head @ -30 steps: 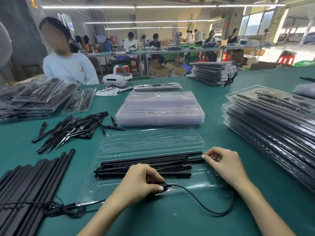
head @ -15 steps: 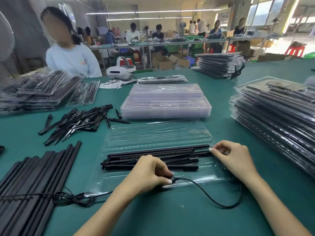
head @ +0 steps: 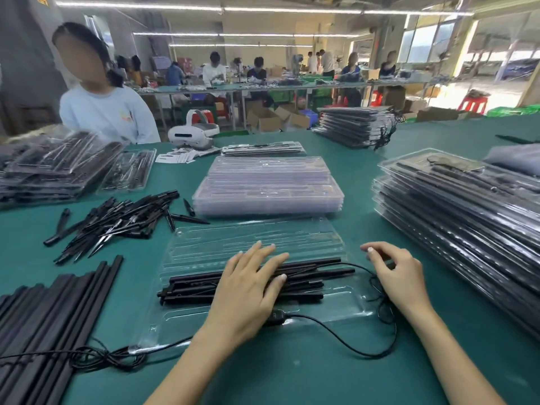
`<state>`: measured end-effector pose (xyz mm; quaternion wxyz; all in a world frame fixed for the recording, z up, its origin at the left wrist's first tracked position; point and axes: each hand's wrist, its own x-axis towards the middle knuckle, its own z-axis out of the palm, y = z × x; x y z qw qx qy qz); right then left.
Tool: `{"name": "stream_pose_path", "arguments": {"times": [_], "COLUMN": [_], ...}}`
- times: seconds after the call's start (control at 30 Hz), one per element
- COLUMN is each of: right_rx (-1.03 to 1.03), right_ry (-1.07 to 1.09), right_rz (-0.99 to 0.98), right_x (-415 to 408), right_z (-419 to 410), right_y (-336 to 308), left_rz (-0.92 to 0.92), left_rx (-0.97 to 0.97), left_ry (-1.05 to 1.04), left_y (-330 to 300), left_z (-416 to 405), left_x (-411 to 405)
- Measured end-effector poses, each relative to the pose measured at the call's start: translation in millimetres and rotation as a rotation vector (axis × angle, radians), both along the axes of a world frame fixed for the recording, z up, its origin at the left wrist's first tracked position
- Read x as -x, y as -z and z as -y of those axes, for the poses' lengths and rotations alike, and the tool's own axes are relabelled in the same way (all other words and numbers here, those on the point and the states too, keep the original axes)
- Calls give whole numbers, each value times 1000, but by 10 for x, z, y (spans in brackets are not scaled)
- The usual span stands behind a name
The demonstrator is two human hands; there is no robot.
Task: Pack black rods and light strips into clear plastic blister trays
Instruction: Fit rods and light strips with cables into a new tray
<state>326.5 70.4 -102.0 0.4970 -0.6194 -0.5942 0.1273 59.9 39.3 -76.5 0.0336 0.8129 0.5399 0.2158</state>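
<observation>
On the green table (head: 292,375), the left hand (head: 248,290) lies flat, fingers spread, on black rods (head: 198,285) in the clear tray (head: 204,247); the right hand (head: 400,276) hovers half-curled, holding nothing. No legible writing.

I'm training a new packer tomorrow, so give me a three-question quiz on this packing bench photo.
1. True or false: the left hand lies flat on the black rods in the open tray.
2. The stack of empty clear trays sits: A) behind the open tray, B) left of it, C) on the filled packs.
3. What thin black thing loops near the right hand?

Key: 1 true; 2 A; 3 the cable.
</observation>
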Motion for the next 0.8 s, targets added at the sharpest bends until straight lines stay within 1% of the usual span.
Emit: {"name": "stream_pose_path", "arguments": {"times": [0.07,0.13,0.2,0.27,0.33,0.37,0.43,0.53,0.63,0.8], "right_rx": [8,-3,-15,3,81,117,126,55,15,168], "right_ry": [-2,-89,-267,-436,-551,-575,-570,-543,-560,-620], "right_rz": [-4,28,151,311,422,452,473,554,703,975], "right_x": [-33,-102,-209,-348,-464,-505,-561,-548,-511,-599], "right_z": [14,41,98,186,275,311,356,361,329,338], "right_y": [25,18,-30,-62,-68,-61,-48,-133,-288,-351], "left_rz": [-70,-150,-218,-221,-207,-199,-181,-151,-131,-113], "left_rx": [84,169,241,251,241,236,227,224,224,237], "left_ry": [-56,-109,-134,-138,-139,-137,-133,-132,-137,-140], "left_y": [80,184,283,337,355,366,385,397,405,409], "left_z": [-115,-162,-192,-221,-238,-238,-230,-237,-246,-242], "left_x": [-8,-1,26,46,47,45,42,48,41,44]}}
